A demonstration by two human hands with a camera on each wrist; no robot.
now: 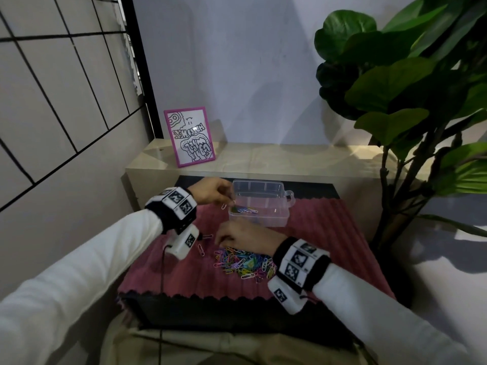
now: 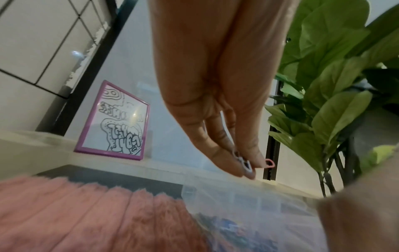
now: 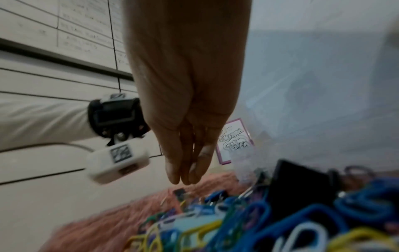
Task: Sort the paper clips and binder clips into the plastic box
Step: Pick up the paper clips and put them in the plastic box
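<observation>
A clear plastic box (image 1: 263,224) stands on the pink mat (image 1: 324,246), with a few coloured paper clips (image 1: 243,209) in its near-left compartment. My left hand (image 1: 228,202) hovers at the box's left rim and pinches a white paper clip (image 2: 246,164) and a pink one (image 2: 270,163) between thumb and fingertips. A heap of coloured paper clips (image 1: 245,262) lies in front of the box, with a black binder clip (image 3: 295,184) among them. My right hand (image 1: 220,242) is at the heap's far-left edge, its fingertips (image 3: 176,179) straight and bunched together, nothing seen between them.
A few stray clips (image 1: 201,250) lie on the mat left of the heap. A pink-framed drawing (image 1: 188,137) leans on the beige ledge (image 1: 276,159) behind the box. A large leafy plant (image 1: 408,101) stands at the right; a tiled wall closes the left.
</observation>
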